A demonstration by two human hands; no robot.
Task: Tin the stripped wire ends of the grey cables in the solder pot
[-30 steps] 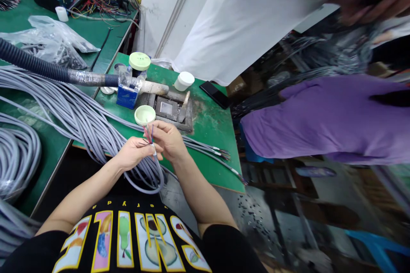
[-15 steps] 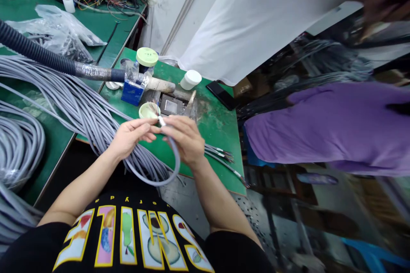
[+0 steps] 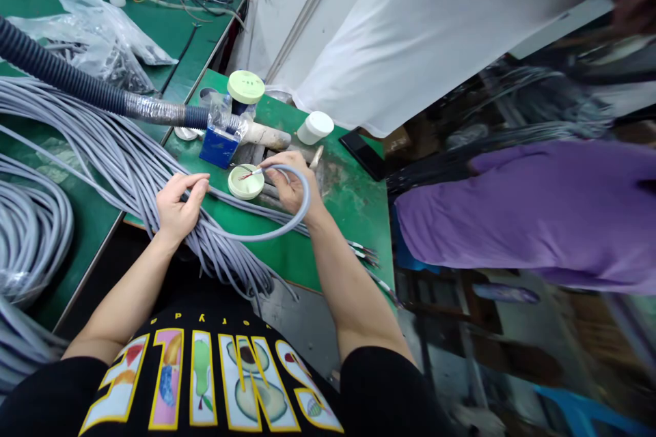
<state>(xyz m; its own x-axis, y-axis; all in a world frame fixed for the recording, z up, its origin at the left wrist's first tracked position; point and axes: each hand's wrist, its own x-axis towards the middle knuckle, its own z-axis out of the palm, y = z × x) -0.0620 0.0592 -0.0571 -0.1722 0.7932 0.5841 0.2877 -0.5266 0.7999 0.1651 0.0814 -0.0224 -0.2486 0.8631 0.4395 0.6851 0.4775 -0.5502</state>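
Note:
My right hand [image 3: 290, 181] pinches a grey cable [image 3: 306, 201] near its stripped end. The cable bends in a loop around that hand's near side. Its thin bare-ended wires [image 3: 249, 175], some reddish, point left over a small pale green tub [image 3: 246, 190]; whether they touch its contents I cannot tell. To the left, above a thick bundle of grey cables [image 3: 133, 171], my left hand [image 3: 178, 206] has thumb and forefinger tips drawn together, with nothing visible between them. Behind my right hand lies a dirty metal tray-like fixture, largely covered by the hand.
A ribbed black hose [image 3: 87, 85] runs to a blue box [image 3: 219, 147]. Behind stand a green-lidded jar [image 3: 246, 87] and a white tub [image 3: 315, 128]. A phone [image 3: 363, 153] and finished-looking cable ends [image 3: 366, 254] lie right. People in white [image 3: 404, 34] and purple [image 3: 527, 218] are close by.
My left hand has let go of the cable end and drawn back left. My right hand has carried the end forward, its wires turning from upward to leftward over the pale green tub.

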